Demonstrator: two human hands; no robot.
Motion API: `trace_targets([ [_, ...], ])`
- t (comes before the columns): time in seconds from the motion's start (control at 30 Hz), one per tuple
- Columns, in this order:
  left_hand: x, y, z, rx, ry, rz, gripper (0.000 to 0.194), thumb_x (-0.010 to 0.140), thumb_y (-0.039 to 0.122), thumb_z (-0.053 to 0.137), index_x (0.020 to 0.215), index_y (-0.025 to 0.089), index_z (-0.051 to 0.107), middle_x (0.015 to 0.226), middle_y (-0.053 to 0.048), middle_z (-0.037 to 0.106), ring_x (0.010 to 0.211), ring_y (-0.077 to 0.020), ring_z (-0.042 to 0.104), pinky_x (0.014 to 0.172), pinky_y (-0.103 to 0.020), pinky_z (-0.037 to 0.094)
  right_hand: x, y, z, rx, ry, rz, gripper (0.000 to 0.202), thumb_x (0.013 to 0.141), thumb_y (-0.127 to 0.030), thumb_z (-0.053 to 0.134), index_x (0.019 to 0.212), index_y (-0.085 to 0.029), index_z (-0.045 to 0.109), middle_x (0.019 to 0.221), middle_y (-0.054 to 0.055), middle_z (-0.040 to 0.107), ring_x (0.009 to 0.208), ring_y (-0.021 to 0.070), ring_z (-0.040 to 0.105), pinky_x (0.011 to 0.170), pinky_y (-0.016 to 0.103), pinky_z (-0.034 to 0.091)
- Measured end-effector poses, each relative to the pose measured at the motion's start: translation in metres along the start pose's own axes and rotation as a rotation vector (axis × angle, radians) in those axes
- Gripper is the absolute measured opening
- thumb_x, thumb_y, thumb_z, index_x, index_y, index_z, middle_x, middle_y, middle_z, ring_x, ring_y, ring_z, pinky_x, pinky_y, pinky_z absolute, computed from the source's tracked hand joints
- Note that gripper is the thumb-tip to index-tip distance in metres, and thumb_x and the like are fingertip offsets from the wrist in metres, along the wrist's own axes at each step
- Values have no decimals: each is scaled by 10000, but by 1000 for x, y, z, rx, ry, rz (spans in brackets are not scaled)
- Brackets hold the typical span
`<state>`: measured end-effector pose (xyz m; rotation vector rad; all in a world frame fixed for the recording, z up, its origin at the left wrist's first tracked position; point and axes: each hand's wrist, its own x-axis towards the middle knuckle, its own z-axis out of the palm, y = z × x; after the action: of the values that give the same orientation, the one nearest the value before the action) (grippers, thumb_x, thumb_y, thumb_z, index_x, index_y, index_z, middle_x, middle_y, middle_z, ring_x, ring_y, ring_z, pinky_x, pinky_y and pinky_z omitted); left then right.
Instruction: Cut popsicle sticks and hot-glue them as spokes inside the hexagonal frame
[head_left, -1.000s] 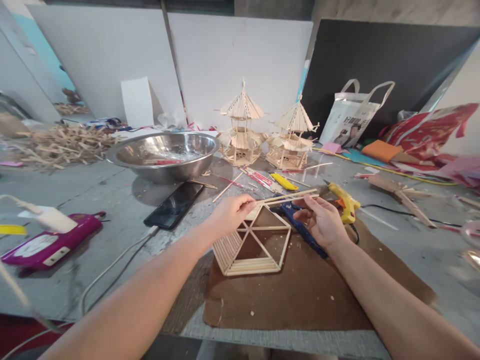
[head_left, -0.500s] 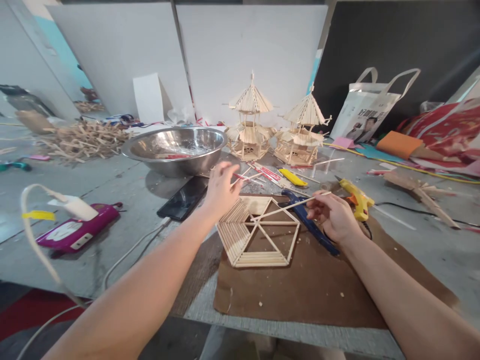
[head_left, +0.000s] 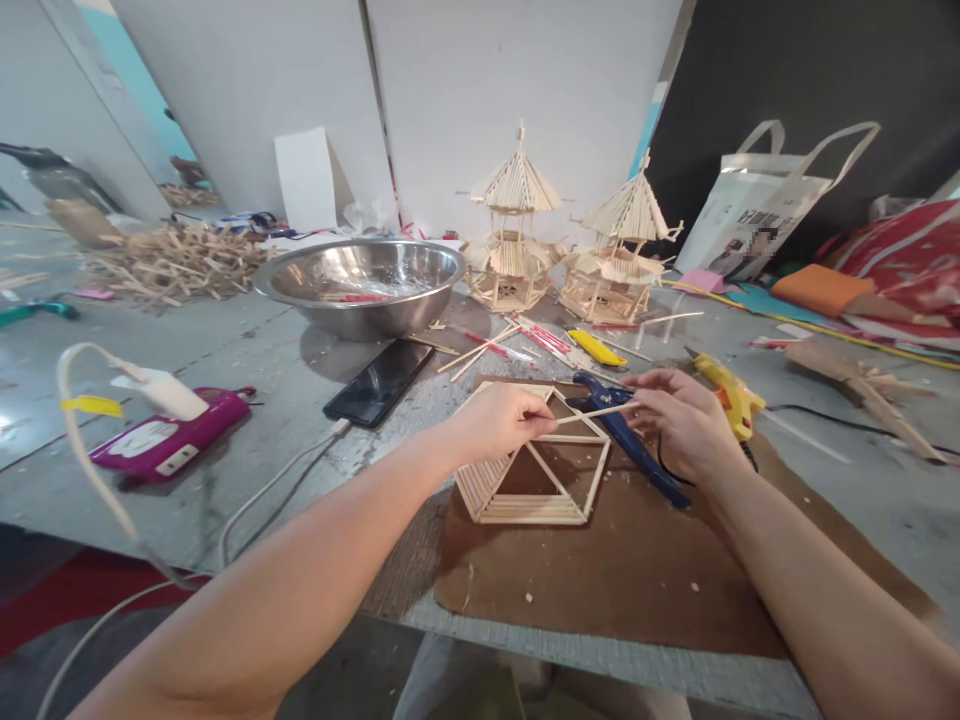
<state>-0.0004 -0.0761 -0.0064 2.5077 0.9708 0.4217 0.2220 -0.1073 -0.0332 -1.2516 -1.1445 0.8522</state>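
Working at a broad gray surface (head_left: 180, 520), spread at its near side with a brown mat (head_left: 637, 590). Farther off, left of center, a wide steel bowl (head_left: 360, 318); to the right of it, side by side, a first pavilion (head_left: 517, 190) and a second pavilion (head_left: 628, 215), both built of sticks and roofed to a point. Flat on the left part of the mat, a hexagonal stick frame (head_left: 536, 508), slatted along its left and near sections, open toward the right. Over that frame, hiding its far left part, the left hand (head_left: 499, 420); to the right of it, raised above the mat, the right hand (head_left: 686, 415). Between frame and right hand, blue pliers (head_left: 637, 450). Just beyond the right hand, a yellow glue gun (head_left: 739, 410). Near the bowl, a dark phone (head_left: 381, 383), screen up. Slimmest, a thin stick (head_left: 592, 413), pinched at one end by left fingertips, at the other by right.
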Motion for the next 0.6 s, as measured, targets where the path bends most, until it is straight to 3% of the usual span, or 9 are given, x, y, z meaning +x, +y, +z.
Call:
trace_targets([
  [0.07, 0, 0, 0, 19, 9, 22, 243, 745, 344, 459, 724, 174, 632, 682, -13, 600, 613, -96, 505, 565, -219, 343, 0, -3, -2, -370, 114, -294, 212, 592, -275, 609, 793, -221, 575, 938, 40, 596, 774, 186, 556, 654, 328, 426],
  [0.1, -1, 1, 0, 38, 10, 30, 248, 740, 353, 463, 704, 175, 632, 663, -9, 591, 599, -95, 497, 553, -218, 336, -2, -6, -1, -556, 88, -432, 193, 614, -285, 597, 797, -226, 591, 948, 44, 594, 854, 203, 531, 727, 348, 396],
  [0.2, -1, 3, 3, 90, 4, 22, 284, 736, 391, 455, 674, 178, 632, 600, -3, 571, 551, -93, 474, 522, -221, 312, -15, -17, 6, -885, -225, -669, 133, 737, -285, 488, 760, -233, 608, 812, 29, 634, 794, 177, 544, 766, 343, 339],
  [0.27, -2, 4, 6, 86, -21, 20, 290, 733, 403, 454, 680, 183, 636, 603, -7, 582, 544, -94, 473, 524, -223, 310, -24, -22, 12, -982, -453, -695, 180, 780, -275, 437, 787, -224, 609, 749, 28, 639, 713, 154, 554, 712, 315, 337],
  [0.33, -3, 5, 7, 63, -74, 28, 275, 727, 396, 462, 698, 191, 642, 622, -12, 599, 543, -94, 476, 524, -222, 308, -30, -24, 17, -1016, -577, -668, 204, 794, -273, 410, 814, -215, 605, 736, 31, 632, 687, 145, 550, 657, 283, 352],
  [0.43, -3, 8, 8, 59, -168, 23, 269, 720, 387, 463, 690, 193, 648, 610, -20, 604, 511, -88, 456, 490, -219, 286, -31, -22, 17, -988, -664, -561, 204, 795, -261, 396, 813, -212, 593, 814, 31, 609, 731, 135, 543, 635, 245, 378],
  [0.6, -3, 8, 5, 137, -195, -7, 332, 734, 404, 420, 627, 175, 634, 512, -9, 551, 447, -74, 396, 446, -214, 247, -29, -22, 15, -1020, -758, -413, 181, 765, -268, 431, 750, -233, 607, 748, 10, 612, 715, 143, 540, 608, 243, 392],
])
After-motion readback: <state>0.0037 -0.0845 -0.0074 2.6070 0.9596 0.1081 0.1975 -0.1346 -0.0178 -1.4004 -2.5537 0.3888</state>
